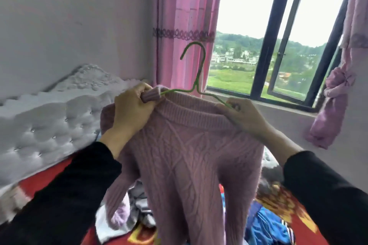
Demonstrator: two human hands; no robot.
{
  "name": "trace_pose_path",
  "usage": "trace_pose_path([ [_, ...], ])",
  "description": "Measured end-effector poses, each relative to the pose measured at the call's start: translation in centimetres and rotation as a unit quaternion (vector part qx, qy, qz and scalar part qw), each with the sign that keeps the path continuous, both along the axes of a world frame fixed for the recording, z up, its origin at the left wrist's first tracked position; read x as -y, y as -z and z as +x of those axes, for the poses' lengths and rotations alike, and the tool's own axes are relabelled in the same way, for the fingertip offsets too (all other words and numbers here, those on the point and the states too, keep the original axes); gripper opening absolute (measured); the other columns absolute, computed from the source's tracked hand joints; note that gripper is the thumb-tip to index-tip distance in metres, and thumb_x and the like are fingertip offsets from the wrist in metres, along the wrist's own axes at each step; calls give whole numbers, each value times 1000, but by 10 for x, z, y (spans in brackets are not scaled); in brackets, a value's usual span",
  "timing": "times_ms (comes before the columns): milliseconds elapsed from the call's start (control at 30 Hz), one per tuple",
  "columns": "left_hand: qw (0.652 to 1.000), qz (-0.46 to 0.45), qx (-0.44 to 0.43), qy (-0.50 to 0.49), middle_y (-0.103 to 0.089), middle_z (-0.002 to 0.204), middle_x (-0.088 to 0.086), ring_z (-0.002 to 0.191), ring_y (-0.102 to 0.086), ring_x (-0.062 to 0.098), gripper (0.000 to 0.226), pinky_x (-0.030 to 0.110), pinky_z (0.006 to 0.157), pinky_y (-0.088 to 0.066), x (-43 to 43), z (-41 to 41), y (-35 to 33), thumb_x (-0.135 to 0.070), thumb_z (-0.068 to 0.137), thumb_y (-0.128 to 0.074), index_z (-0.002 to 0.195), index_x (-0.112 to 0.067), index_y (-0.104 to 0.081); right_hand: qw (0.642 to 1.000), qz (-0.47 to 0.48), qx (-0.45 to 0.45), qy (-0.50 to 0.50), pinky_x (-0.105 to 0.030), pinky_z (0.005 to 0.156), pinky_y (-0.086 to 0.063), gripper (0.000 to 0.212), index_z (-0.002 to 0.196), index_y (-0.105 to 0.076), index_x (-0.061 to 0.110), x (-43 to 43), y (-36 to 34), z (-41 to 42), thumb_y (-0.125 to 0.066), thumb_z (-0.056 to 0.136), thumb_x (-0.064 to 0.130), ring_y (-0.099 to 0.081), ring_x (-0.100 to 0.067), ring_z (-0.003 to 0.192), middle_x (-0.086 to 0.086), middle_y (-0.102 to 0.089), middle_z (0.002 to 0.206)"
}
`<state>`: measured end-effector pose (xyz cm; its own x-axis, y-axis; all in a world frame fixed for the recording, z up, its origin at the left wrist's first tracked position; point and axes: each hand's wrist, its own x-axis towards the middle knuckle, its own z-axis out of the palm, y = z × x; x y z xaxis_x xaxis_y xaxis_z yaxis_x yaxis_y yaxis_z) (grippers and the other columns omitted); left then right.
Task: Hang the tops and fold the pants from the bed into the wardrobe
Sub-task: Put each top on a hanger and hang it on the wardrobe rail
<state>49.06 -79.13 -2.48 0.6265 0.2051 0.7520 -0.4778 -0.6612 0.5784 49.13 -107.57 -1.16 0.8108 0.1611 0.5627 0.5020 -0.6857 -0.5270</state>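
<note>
Nearest, a red patterned bedspread [55, 173] carries a jumbled heap of clothes [139, 209] and a shiny blue garment [266, 225] at right. Above it hangs the mauve cable-knit sweater [191, 157], ribbed at the collar, on a thin green wire hanger [196, 77]. The left hand [131, 109] pinches bunched knit at the hanger's left arm, and the right hand [245, 117] grips its right end. Beyond stand a white tufted headboard [49, 121] at left, a pink curtain [185, 16] and a dark-framed window [278, 32].
</note>
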Motion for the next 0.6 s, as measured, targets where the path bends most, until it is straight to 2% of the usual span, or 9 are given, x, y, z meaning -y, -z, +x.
trace_pose_path([
  [67,1000,-5,-13,-27,-66,70,-2,71,-61,17,15,33,69,-48,-30,-29,8,-33,79,-76,80,-21,-67,999,-18,-8,-37,-29,55,-34,55,62,-55,9,-32,0,-9,-66,78,60,-41,-9,54,8,-46,56],
  [133,998,-17,-24,-60,-68,72,-3,73,-63,17,16,33,70,-49,-66,-59,12,-33,78,-77,81,-20,-70,995,-35,-5,-90,-30,60,-44,33,73,-67,16,-77,-8,-24,-71,80,48,-57,-12,62,5,-63,65],
  [167,996,-22,-26,-78,-68,73,-2,73,-63,16,17,31,69,-49,-85,-75,11,-33,78,-77,83,-18,-71,992,-47,-4,-120,-28,62,-46,27,78,-69,16,-103,-15,-34,-70,82,43,-59,-12,65,2,-66,69],
  [267,994,-28,-34,-104,-67,74,-7,70,-60,2,16,21,65,-45,-143,-126,4,-30,78,-78,85,-18,-71,976,-79,-7,-201,-26,55,-38,34,70,-64,11,-190,-36,-65,-62,89,38,-48,-9,56,2,-55,60],
  [333,991,-21,-45,-124,-64,72,-14,66,-57,-9,14,7,57,-37,-181,-163,-1,-29,77,-79,84,-21,-70,963,-73,-47,-255,-24,51,-39,34,66,-67,13,-245,-46,-82,-61,90,37,-46,-10,50,4,-51,53],
  [400,985,-32,-54,-161,-65,73,-13,66,-56,-10,15,3,54,-36,-223,-199,-2,-33,77,-78,83,-22,-69,946,-65,-87,-305,-24,47,-35,31,69,-70,14,-296,-51,-101,-62,92,33,-39,-12,48,6,-42,48],
  [433,982,-39,-54,-177,-67,74,-11,68,-57,-6,17,5,56,-37,-245,-216,-2,-36,77,-78,83,-21,-70,937,-65,-102,-328,-23,46,-33,29,71,-71,12,-320,-53,-112,-61,93,29,-36,-12,49,5,-39,48],
  [500,978,-43,-57,-195,-68,76,-9,74,-60,3,21,19,67,-47,-286,-249,2,-41,77,-76,85,-23,-71,916,-66,-131,-373,-22,43,-30,25,72,-70,10,-371,-54,-135,-62,92,23,-33,-11,47,6,-37,48],
  [600,974,-32,-90,-206,-70,81,-7,83,-63,10,23,37,80,-52,-347,-301,11,-44,77,-76,87,-24,-70,886,-69,-180,-422,-20,41,-29,27,72,-69,9,-450,-50,-170,-65,91,28,-32,-9,43,7,-38,49],
])
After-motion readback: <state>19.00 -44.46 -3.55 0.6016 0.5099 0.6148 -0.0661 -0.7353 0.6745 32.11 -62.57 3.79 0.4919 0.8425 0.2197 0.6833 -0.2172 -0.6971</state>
